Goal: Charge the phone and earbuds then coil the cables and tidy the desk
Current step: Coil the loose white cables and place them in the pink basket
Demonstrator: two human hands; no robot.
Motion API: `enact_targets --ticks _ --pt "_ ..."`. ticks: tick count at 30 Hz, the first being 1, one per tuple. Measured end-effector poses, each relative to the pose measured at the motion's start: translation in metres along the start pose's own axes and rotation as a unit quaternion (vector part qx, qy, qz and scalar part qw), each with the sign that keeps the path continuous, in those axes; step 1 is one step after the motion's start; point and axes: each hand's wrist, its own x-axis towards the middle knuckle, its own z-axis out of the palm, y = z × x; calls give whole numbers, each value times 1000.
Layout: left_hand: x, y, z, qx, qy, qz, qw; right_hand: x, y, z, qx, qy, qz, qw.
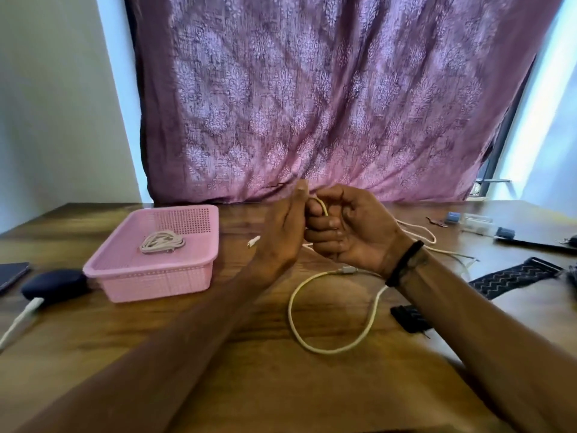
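Observation:
A cream charging cable point(299, 332) lies in a wide loop on the wooden desk point(249, 385). One end rises into my right hand point(349, 232), which is closed around a small bend of it. My left hand point(281, 235) stands edge-on right against the right one, fingers straight, touching the same bend near the thumb. A white plug point(253, 242) shows just left of my left hand. A pink plastic basket point(150, 276) at the left holds a coiled white cable point(160, 241). A dark blue earbud case point(53, 285) sits left of the basket with a white cable point(22, 317) plugged in.
A dark flat object point(12, 275) lies at the far left edge. At the right are a zigzag-patterned strap point(512, 278), a small black object point(409, 317), more cream cable point(421, 235) and a few small blue and clear items point(474, 223). A purple curtain point(312, 104) hangs behind the desk.

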Motion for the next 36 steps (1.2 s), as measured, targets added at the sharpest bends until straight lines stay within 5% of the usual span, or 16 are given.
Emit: enact_targets --ticks 4,8,13,14,17,19,22,26,28,31,36 --pt "-4 -14 4 -4 -21 -13 1000 -1 -10 1 79 12 -127 989" --pt "-12 -17 16 150 -105 82 980 -3 -18 -11 143 137 -306 931" --pt "0 -29 5 354 -66 145 921 9 -2 -24 -70 353 -361 860" --pt "2 -29 2 367 -56 155 916 10 1 -22 -200 400 -375 812" --pt "6 -23 -6 344 -20 168 924 7 7 -28 -627 387 -421 529" --pt "9 -18 -14 291 18 171 941 5 13 -32 -710 343 -395 472" --pt "13 -13 -22 266 59 210 939 9 23 -25 -713 333 -313 532" --pt "12 -3 -21 249 79 188 947 17 27 -3 -411 307 -232 827" --pt "10 1 -20 247 101 195 944 16 23 7 -244 245 -183 920" --pt "10 5 -18 231 111 199 946 11 19 13 -78 142 -149 976" --pt "14 -3 -20 214 113 169 955 6 14 15 16 61 -143 988"
